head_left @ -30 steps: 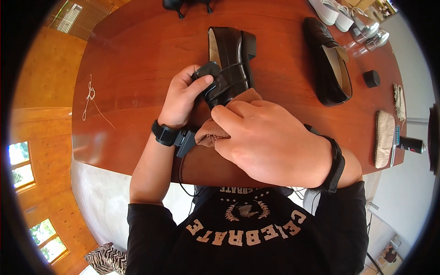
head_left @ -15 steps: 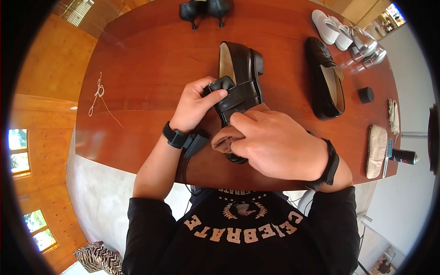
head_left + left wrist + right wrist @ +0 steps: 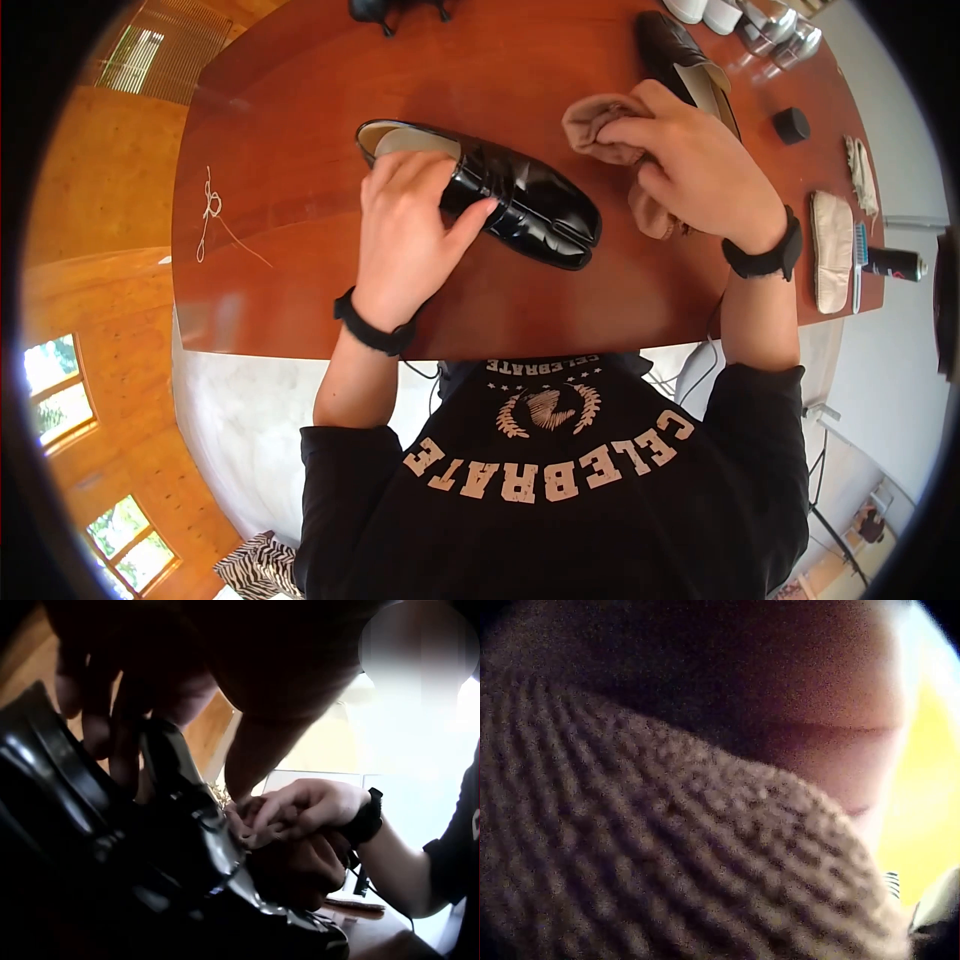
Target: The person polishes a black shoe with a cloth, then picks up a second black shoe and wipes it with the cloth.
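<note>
A glossy black loafer (image 3: pixel 545 200) with a split toe lies slanted across the middle of the head view, its toe to the right. The left hand (image 3: pixel 405 220) grips it over the strap, fingers at the opening and thumb along the near side. To the right of the toe, apart from the shoe, the right hand (image 3: pixel 700 165) holds a bunched brown cloth (image 3: pixel 600 125). Part of this cloth hangs below the fingers. Its ribbed weave (image 3: pixel 667 840) fills much of the right wrist view. The left wrist view shows the loafer (image 3: pixel 187 825) dark and close up.
The matching loafer (image 3: pixel 665 45) stands behind the right hand. White sneakers (image 3: pixel 720 15), silver shoes (image 3: pixel 768 30) and a black heeled shoe (image 3: pixel 370 8) are farther back. At right are a small black cylinder (image 3: pixel 790 125), a beige pad (image 3: pixel 832 250), a brush (image 3: pixel 859 250) and a spray can (image 3: pixel 892 264).
The loafer has swung round from toe towards the person to toe rightward. The left hand has shifted its hold on it. The right hand has lifted off to the right with the cloth.
</note>
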The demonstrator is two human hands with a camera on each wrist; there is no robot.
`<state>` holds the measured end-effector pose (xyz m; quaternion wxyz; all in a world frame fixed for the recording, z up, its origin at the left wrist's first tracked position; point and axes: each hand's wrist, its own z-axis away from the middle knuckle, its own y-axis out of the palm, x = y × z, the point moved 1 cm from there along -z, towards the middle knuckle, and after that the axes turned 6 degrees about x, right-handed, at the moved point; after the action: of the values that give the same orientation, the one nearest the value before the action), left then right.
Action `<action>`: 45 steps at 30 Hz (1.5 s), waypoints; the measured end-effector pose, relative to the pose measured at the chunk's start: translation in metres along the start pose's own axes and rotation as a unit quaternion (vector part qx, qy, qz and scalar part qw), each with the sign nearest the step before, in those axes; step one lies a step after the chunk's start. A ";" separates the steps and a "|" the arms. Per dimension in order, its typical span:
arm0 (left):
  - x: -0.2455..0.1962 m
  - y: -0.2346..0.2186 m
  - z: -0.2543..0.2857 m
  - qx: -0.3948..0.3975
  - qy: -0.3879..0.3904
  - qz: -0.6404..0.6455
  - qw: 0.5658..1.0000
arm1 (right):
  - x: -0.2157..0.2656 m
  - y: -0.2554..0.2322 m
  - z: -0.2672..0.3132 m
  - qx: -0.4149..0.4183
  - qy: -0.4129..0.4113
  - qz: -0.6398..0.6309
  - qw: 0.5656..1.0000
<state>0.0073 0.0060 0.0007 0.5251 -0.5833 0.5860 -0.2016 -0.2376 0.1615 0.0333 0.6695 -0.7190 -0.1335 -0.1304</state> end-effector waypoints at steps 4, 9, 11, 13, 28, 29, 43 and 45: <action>0.014 -0.009 0.004 0.059 0.024 -0.036 0.997 | -0.009 0.007 0.018 -0.075 0.050 -0.074 0.993; -0.007 0.002 0.014 0.093 -0.050 -0.035 0.994 | -0.013 0.024 0.019 -0.148 0.073 -0.157 0.974; -0.022 0.014 0.027 0.088 -0.094 -0.009 0.992 | -0.014 0.033 0.017 -0.164 0.072 -0.171 0.969; -0.033 0.006 0.033 0.110 -0.109 -0.006 0.988 | -0.013 0.040 0.014 -0.172 0.063 -0.180 0.967; -0.003 -0.016 0.045 0.116 -0.091 -0.094 0.985 | 0.030 0.069 -0.006 -0.117 -0.059 -0.067 0.989; -0.004 -0.015 0.046 0.112 -0.100 -0.092 0.984 | 0.026 0.070 -0.007 -0.121 -0.059 -0.067 0.989; -0.006 -0.012 0.034 0.136 -0.104 -0.074 0.983 | 0.021 0.075 -0.012 -0.138 -0.044 -0.110 0.983; -0.005 -0.011 0.036 0.117 -0.098 -0.057 0.987 | 0.008 0.081 -0.009 -0.146 0.008 -0.100 0.984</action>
<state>0.0415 0.0218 -0.0014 0.6323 -0.5669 0.4701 -0.2403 -0.2006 0.1469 -0.0378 0.5420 -0.7909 -0.1792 -0.2205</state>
